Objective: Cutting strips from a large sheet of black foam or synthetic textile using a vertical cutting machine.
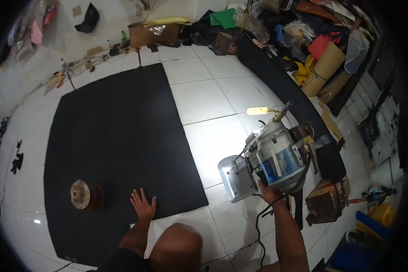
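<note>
Black sheet (118, 131) flat on tiled floor (204, 95), left hand (143, 207) on it by near edge, palm down, fingers spread apart. Right hand (269, 194) at near side of grey machine (283, 141), just right of sheet; fingers partly hidden, cannot tell if clamped. Pale-topped round block (80, 195) on sheet, left of left hand. Beyond: long black roll (276, 81), brown paper roll (324, 68).

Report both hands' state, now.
Left hand: open, fingers spread on the black sheet.
Right hand: at the machine, partly hidden; its grip cannot be told.
</note>
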Demonstrator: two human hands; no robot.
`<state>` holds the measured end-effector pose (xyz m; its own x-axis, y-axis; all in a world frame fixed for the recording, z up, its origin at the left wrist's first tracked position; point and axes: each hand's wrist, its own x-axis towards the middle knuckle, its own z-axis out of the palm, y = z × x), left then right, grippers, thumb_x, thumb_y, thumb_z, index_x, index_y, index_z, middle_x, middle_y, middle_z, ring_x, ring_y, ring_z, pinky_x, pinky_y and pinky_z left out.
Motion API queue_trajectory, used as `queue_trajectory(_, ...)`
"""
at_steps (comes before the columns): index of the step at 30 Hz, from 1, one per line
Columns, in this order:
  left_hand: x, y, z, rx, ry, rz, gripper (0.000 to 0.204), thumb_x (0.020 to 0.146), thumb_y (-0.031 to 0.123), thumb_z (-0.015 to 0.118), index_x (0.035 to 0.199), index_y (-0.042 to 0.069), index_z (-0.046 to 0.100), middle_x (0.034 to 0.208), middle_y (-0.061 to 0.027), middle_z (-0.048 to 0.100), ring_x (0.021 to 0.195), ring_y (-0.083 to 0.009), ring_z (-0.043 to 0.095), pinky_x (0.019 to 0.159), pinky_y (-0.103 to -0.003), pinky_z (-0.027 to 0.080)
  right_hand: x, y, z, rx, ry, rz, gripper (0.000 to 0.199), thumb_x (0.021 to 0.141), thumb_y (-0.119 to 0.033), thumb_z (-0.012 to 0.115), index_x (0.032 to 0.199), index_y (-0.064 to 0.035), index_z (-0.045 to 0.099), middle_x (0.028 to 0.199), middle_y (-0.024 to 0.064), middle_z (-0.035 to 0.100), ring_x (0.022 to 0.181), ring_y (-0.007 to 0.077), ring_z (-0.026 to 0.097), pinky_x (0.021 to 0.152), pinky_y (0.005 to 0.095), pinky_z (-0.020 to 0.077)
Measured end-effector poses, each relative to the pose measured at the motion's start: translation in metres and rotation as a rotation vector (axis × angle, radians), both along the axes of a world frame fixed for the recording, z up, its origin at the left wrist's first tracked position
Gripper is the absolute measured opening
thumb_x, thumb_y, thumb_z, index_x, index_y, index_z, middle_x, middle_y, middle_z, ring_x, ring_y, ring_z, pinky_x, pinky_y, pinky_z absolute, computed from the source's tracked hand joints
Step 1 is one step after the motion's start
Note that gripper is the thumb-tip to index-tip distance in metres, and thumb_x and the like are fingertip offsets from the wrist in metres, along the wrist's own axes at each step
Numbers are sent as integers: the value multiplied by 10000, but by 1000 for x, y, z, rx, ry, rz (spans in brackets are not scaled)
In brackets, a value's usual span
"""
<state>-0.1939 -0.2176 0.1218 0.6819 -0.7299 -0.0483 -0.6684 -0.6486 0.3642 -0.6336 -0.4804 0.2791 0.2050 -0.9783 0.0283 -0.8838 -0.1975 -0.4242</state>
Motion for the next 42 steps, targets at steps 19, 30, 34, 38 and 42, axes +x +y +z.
queue_trajectory(19,-3,-13,-6,139,-35,16,809,932,477,543,1544,25,269,1600,-297,154,1495,-468,109,1199,-601,83,95,-129,3,-52,171,3,587,910,-543,596,1251,-65,629,1301,195,624,1216,425,554,1058,489,410)
queue_trajectory(30,125,-27,26,221,261,-319,538,959,326,582,1393,27,474,1299,-198,533,1247,-310,497,1056,-447,372,170,-208,19,-21,183,64,562,903,-463,624,1248,-20,598,1227,308,611,1167,450,577,985,490,467)
queue_trajectory(34,164,-19,113,-163,683,257,395,964,281,593,1254,14,603,1144,-133,663,1092,-267,616,951,-382,465,171,-256,-6,-145,106,184,606,887,-442,648,1285,6,559,1253,305,598,1186,474,554,1004,490,449)
queue_trajectory(38,122,-75,226,-366,264,259,377,958,242,595,1258,12,600,1167,-139,656,1057,-256,630,938,-374,481,211,-273,2,1,102,105,654,924,-467,557,1392,-15,486,1438,259,483,1313,412,494,1099,461,407)
queue_trajectory(42,7,-127,182,-13,508,-76,476,900,197,655,1349,71,562,1314,-188,586,1124,-313,624,986,-430,484,221,-291,5,34,181,38,657,941,-508,523,1385,-24,510,1367,236,568,1266,372,560,1060,454,457)
